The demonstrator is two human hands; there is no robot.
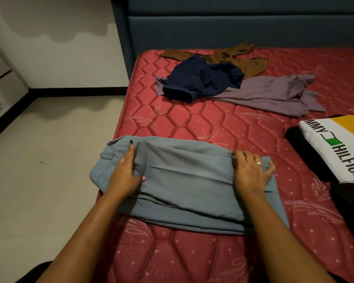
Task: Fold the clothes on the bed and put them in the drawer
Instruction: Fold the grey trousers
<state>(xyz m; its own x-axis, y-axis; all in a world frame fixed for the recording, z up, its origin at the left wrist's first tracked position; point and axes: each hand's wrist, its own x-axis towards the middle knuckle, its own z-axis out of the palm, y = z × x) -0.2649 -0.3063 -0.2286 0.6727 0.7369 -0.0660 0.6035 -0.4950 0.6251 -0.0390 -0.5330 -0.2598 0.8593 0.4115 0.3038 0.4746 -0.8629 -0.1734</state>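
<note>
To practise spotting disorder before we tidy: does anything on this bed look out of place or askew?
The blue-grey garment being folded overhangs the left edge of the mattress. Near the headboard, a navy garment lies crumpled across a purple garment and a brown garment, all unfolded. Nothing looks damaged or spilled.

Pale floor (49, 160) meets white wall (59, 58), black skirting (78, 91).

Only one cam here, head-worn. It's looking forward and down over the near edge of the red mattress (192, 123), sitting close, facing the blue headboard (233, 29) beyond it.
</note>
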